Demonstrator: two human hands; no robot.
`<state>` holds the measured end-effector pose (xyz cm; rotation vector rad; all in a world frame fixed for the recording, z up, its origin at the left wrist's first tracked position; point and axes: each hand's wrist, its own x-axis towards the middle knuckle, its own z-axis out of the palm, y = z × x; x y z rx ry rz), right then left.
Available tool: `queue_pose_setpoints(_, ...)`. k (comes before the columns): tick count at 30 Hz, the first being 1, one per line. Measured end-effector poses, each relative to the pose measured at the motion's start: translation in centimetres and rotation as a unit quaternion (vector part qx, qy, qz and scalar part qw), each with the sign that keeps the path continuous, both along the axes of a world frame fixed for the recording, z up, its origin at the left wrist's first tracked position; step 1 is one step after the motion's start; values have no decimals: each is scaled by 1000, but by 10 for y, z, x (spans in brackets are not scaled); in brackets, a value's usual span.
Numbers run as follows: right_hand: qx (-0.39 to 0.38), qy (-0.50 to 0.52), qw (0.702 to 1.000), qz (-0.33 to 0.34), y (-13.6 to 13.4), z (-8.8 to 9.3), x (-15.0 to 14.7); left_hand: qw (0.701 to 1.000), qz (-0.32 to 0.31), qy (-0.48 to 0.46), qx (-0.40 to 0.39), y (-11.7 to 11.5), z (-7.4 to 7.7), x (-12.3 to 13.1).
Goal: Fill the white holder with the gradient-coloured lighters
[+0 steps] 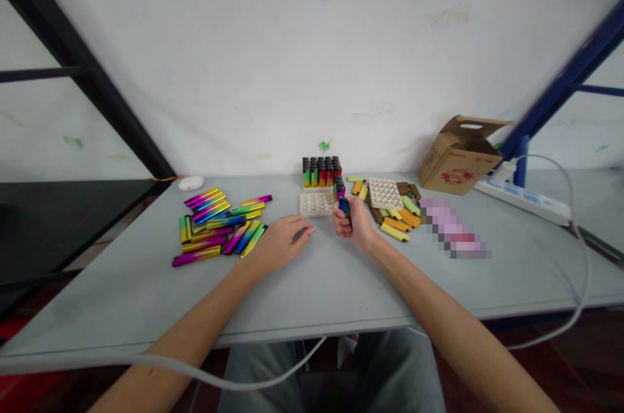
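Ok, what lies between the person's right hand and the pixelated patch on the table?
In the head view, a heap of loose yellow and orange lighter bodies lies between the right hand and the pixelated patch.

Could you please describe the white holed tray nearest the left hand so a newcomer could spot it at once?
On the grey table, find the block of upright lighters. Just in front of it lies a white holed tray, between the left hand and right hand. Unlike the second white tray, it has no yellow or orange pieces around it.
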<state>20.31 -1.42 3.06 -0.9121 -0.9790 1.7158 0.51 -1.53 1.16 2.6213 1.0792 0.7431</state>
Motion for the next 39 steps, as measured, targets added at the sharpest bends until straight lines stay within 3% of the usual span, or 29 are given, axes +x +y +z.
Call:
queue_pose_setpoints(21, -16, -9, 1000, 8, -1, 1, -1, 1000, -4, -1, -5, -2, 0, 1)
queue_pose_setpoints(33, -31, 44, 998, 37, 2, -2, 2, 1000, -9, 2, -2, -1, -3, 1)
queue_pose_setpoints(39, -15, 47, 999, -3, 2, 3, 3, 1000, -4, -5, -4, -1, -2, 1)
